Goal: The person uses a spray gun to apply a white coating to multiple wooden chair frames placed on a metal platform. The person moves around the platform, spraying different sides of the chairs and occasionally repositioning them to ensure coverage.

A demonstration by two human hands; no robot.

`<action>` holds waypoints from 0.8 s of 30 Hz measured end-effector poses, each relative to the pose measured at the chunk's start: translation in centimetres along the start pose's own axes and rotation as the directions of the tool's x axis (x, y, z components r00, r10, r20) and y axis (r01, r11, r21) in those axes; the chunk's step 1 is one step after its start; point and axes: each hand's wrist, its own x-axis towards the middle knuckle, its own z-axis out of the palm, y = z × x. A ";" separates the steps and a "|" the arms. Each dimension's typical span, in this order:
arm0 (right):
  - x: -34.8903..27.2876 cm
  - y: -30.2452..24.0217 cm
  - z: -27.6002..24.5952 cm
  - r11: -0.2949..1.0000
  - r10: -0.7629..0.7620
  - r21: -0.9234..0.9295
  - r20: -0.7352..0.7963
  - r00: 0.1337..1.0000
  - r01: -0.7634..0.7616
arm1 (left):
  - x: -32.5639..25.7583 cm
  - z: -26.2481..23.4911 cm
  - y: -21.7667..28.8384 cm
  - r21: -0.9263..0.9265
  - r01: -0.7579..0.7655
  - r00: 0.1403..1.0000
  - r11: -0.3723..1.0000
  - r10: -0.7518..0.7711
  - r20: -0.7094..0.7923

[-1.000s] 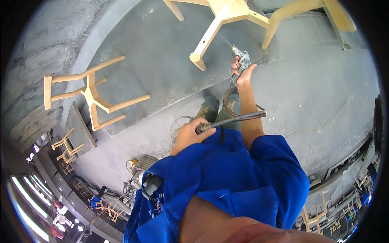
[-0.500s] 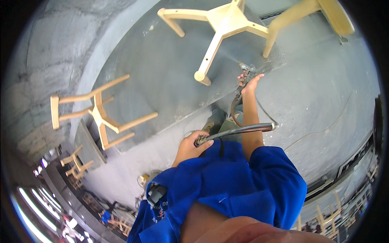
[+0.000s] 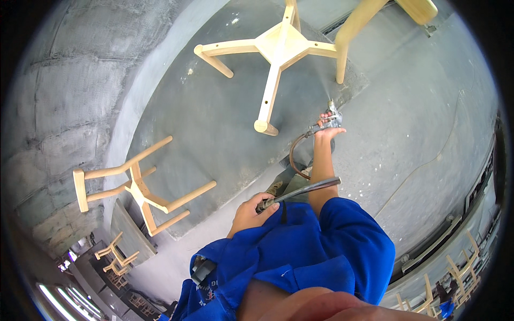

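While the right hand (image 3: 327,128) closes its grip around a spray gun (image 3: 333,115) aimed at the pale wooden chair frame (image 3: 278,51) hanging just beyond, the left hand (image 3: 249,211) clenches a grey hose (image 3: 305,190) near the blue-sleeved waist.

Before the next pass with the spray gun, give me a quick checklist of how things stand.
1. Right hand has its grip on the spray gun: ok.
2. Left hand holds the hose clear of the work: ok.
3. Nozzle aimed at the upturned wooden stool frame: ok, faint mist shows.
4. Hose loop free of kinks: cannot tell.
5. Second stool frame apart from the spray: ok.
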 end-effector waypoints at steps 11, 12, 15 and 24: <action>-9.9 -9.6 1.4 0.948 -0.083 -0.310 -0.014 0.996 0.075 | 2.0 -3.5 -0.6 -0.205 -0.155 0.961 0.966 0.195 0.194; -11.8 -10.6 2.5 0.875 -0.134 -0.467 0.029 0.991 0.132 | 2.1 -3.8 -1.1 -0.283 -0.181 0.949 0.942 0.243 0.201; -18.0 -13.2 7.9 0.565 -0.239 -0.768 0.198 0.951 0.302 | 3.5 -5.0 -2.1 -0.456 -0.205 0.919 0.866 0.330 0.214; -32.2 -15.3 25.6 -0.437 -0.092 -0.264 0.964 0.250 0.860 | 5.7 -3.4 -6.4 -0.690 -0.203 0.837 0.695 0.489 0.246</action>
